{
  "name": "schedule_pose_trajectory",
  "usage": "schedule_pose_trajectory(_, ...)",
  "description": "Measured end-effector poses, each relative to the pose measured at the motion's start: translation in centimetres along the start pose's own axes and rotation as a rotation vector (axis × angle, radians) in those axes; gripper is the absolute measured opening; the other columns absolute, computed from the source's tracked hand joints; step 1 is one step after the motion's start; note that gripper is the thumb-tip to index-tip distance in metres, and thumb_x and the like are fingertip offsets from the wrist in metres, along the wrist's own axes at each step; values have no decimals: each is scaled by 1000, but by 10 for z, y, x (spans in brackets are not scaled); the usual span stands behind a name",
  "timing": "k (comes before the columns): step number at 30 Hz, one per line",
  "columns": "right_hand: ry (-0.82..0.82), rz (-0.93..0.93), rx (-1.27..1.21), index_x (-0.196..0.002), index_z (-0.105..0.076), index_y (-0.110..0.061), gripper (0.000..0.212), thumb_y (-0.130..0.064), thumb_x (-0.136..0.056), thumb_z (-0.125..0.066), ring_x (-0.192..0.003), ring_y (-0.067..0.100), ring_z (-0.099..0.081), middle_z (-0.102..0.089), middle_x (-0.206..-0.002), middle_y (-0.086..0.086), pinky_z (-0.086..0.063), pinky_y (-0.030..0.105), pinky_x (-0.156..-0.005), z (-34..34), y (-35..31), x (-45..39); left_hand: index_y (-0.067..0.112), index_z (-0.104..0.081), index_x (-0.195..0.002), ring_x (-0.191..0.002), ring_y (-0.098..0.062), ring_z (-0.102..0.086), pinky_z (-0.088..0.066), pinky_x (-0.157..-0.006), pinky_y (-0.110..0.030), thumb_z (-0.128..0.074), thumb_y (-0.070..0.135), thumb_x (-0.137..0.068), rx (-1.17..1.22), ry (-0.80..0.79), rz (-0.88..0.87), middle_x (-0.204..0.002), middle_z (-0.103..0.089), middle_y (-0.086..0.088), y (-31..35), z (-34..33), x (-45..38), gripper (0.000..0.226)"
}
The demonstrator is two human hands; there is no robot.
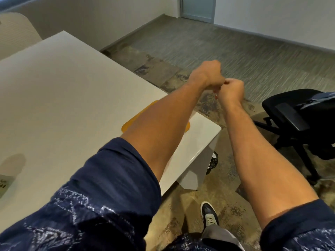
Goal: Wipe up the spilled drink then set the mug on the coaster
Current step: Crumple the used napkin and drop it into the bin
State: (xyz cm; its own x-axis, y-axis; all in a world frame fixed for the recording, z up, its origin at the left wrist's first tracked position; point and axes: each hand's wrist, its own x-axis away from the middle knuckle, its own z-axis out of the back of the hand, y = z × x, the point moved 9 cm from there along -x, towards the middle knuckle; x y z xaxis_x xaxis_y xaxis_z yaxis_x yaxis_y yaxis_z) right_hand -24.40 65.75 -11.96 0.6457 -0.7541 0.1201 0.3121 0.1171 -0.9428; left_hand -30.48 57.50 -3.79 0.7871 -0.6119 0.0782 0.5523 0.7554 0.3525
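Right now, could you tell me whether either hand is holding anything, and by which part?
It cannot be told. The left hand and right hand are both closed into fists beyond the table edge, and whatever they might grip is hidden.

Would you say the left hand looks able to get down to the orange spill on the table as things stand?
Probably yes: the left hand is raised beyond the table edge, fist closed, and the orange spill lies directly under that forearm with nothing between.

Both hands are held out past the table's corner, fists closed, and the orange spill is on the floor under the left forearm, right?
Not quite. The head view shows the orange spill on the white table near its corner, not the floor. The left hand and right hand are indeed fisted past the corner.
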Motion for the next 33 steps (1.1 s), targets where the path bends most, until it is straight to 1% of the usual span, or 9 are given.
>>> schedule_pose_trajectory(4, -82, 156, 92, -72, -65, 0, 12, -8, -77, -57, -64, 27, -49, -58, -69, 10, -44, 45, -55, -19, -54, 38, 13, -65, -72, -68, -17, -59, -51, -60, -31, -57, 11, -81, 81, 166, 18, -70, -61, -3, -23, 53, 33, 12)
schedule_pose_trajectory(7, -106, 234, 112, -77, -72, -8, 13, -13, -80, -61, -75, 33, -69, -73, -76, 11, -57, 51, -65, -30, -85, 71, 14, -65, -74, -63, -11, -56, -45, -54, -24, -58, 12, -82, 99, 243, 24, -69, -61, -1, -43, 83, 64, 12)
schedule_pose_trajectory(9, -156, 293, 131, -75, -72, -15, 12, -14, -84, -64, -80, 24, -72, -73, -76, 2, -60, 47, -71, -45, -102, 92, 16, -62, -70, -59, -8, -51, -37, -51, -19, -58, 16, -85, 88, 291, 33, -64, -55, 2, -57, 100, 87, 15)
schedule_pose_trajectory(12, -268, 340, 169, -66, -65, -19, 20, -11, -85, -69, -77, 23, -70, -70, -70, -1, -61, 50, -76, -74, -120, 120, 16, -63, -76, -63, -11, -51, -41, -59, -22, -56, 20, -89, 51, 335, 77, -66, -54, 3, -83, 120, 121, 16)
schedule_pose_trajectory(18, -604, 468, 382, -69, -64, -25, 29, -36, -72, -90, -59, 11, -64, -69, -62, -9, -53, 36, -61, -140, -134, 198, 10, -70, -99, -69, -13, -60, -45, -60, -22, -53, 19, -94, -91, 175, 226, -84, -67, -5, -138, 127, 193, 20)
schedule_pose_trajectory(20, -650, 574, 482, -75, -68, -24, 27, -39, -71, -89, -60, 10, -65, -69, -64, -9, -57, 37, -62, -157, -139, 227, 10, -70, -101, -61, -10, -62, -45, -53, -20, -52, 13, -91, -80, 108, 294, -75, -68, -2, -157, 125, 221, 21)
schedule_pose_trajectory(24, -765, 724, 565, -80, -73, -20, 26, -40, -70, -87, -61, 12, -69, -72, -63, -7, -61, 36, -70, -184, -148, 289, 10, -72, -100, -59, -13, -67, -47, -51, -22, -48, 6, -87, -19, 47, 396, -70, -69, 0, -193, 125, 280, 27)
schedule_pose_trajectory(27, -894, 795, 617, -66, -69, -24, 27, -43, -72, -87, -51, 5, -66, -68, -52, -11, -58, 29, -63, -207, -148, 338, 11, -72, -97, -59, -12, -67, -46, -49, -20, -48, 5, -85, 8, 18, 443, -71, -72, 1, -222, 122, 327, 27)
schedule_pose_trajectory(33, -1103, 965, 645, -75, -76, -26, 10, -31, -82, -82, -51, 2, -68, -70, -57, -13, -58, 27, -63, -250, -144, 435, 25, -62, -107, -74, -11, -71, -55, -65, -29, -51, 5, -87, 42, 54, 557, -88, -71, 4, -281, 120, 434, 31)
